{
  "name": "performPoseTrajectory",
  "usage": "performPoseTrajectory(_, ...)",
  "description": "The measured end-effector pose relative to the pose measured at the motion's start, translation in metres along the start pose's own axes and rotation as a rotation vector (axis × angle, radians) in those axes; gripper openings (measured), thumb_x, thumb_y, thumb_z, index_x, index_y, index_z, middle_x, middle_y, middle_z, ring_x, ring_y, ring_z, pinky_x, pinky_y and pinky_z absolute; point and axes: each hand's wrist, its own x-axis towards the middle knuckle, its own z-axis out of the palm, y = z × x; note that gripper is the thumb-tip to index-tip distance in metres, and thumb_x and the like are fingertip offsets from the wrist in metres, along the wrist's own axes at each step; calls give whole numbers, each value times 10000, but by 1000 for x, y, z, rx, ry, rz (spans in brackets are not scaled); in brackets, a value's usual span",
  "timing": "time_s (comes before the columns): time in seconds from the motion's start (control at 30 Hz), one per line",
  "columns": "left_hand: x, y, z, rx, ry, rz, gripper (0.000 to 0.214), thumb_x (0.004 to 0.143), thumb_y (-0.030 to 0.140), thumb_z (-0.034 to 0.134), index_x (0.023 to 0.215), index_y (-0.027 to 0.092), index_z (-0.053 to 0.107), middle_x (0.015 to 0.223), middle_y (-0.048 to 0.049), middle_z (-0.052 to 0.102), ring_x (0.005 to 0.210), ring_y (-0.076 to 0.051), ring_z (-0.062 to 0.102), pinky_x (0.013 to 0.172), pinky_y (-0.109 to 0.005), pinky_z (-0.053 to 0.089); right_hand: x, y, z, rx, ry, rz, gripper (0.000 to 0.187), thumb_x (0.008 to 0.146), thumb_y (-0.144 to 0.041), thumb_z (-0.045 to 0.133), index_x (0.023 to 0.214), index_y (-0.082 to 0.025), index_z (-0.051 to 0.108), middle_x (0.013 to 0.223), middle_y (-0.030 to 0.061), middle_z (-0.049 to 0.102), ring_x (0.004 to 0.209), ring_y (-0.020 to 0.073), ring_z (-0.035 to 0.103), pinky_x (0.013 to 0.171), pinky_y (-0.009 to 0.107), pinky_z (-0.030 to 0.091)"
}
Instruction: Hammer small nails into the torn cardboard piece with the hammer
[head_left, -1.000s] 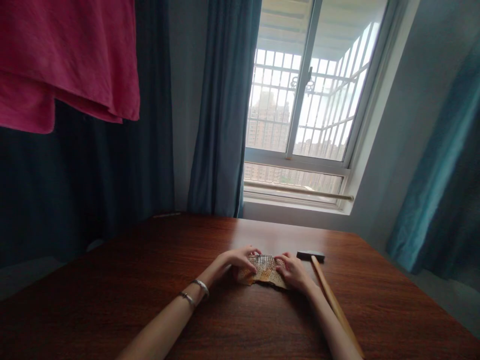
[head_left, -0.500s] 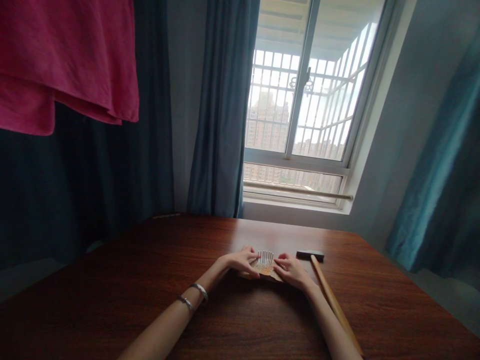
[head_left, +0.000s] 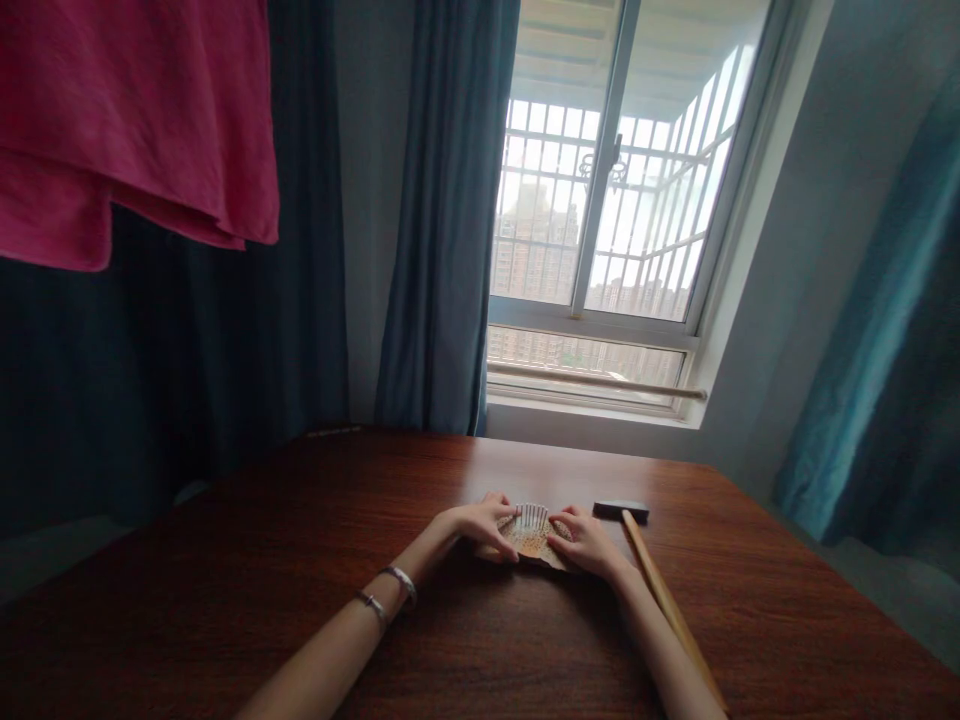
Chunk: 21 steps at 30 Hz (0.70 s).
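Note:
A small tan wooden thumb piano [head_left: 534,538] with a fan of metal tines lies on the brown wooden table [head_left: 300,560]. My left hand [head_left: 480,525] grips its left side, fingers curled round the edge and thumb on top. My right hand [head_left: 589,540] grips its right side the same way. Two silver bangles sit on my left wrist. Most of the instrument's body is hidden under my fingers.
A long wooden stick [head_left: 664,600] lies along my right forearm, and a small dark block [head_left: 621,510] rests just beyond it. A window [head_left: 600,220] with blue curtains faces the table. A pink cloth [head_left: 135,120] hangs at the upper left.
The instrument has been lowered closer to the table and my hands have drawn together over it. My left thumb now lies across the tines' left side.

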Motion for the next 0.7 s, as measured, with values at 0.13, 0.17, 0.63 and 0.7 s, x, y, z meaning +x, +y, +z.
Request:
performPoseTrajectory(0.13, -2, 2, -1, 22, 11, 37, 980, 448, 655, 719, 1311, 286, 437, 1266, -56, 371, 1220, -299, 323, 1040, -352, 271, 7, 4, -3, -9, -65, 41, 474, 703, -531, 604, 1099, -273, 635, 1070, 69, 598, 993, 228, 545, 841, 309, 395)
performPoseTrajectory(0.17, -2, 2, -2, 25, 9, 38, 975, 441, 652, 725, 1303, 292, 445, 1267, -54, 371, 1218, -300, 324, 1039, -355, 274, 10, 5, -4, -6, -84, 43, 487, 687, -540, 615, 1092, -271, 641, 1071, 72, 600, 978, 228, 552, 831, 307, 401)
performPoseTrajectory(0.63, -7, 6, -4, 2, 7, 34, 984, 408, 615, 760, 1295, 312, 459, 1225, -44, 364, 1200, -299, 328, 1039, -353, 282, 34, 5, -4, 104, -234, 69, 445, 623, -403, 675, 1027, -216, 667, 1049, 63, 664, 957, 237, 578, 828, 306, 420)
performPoseTrajectory(0.7, -7, 6, -4, 0, 9, 26, 996, 399, 609, 766, 1297, 308, 458, 1225, -48, 360, 1200, -300, 327, 1039, -355, 284, 32, 5, -3, 135, -228, 84, 440, 610, -406, 688, 1002, -207, 673, 1030, 63, 667, 942, 237, 584, 813, 305, 427)
